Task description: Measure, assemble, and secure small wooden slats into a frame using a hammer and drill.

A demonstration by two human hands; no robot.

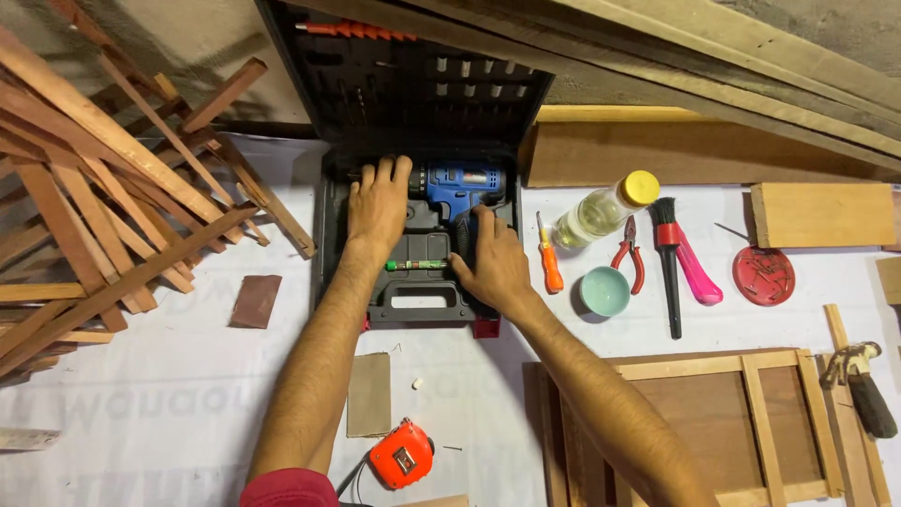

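Both hands reach into the open black tool case (340,235): left hand (378,202) flat on the chuck end, its grip released; right hand (495,263) grasping the blue drill (457,186) by its handle, seated in its moulded recess.

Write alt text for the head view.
Both hands reach into an open black tool case: the left hand on its left side, the right hand gripping the blue cordless drill. An orange tape measure lies nearer.

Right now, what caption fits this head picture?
Both hands, left hand and right hand, on a blue drill in its open black case.
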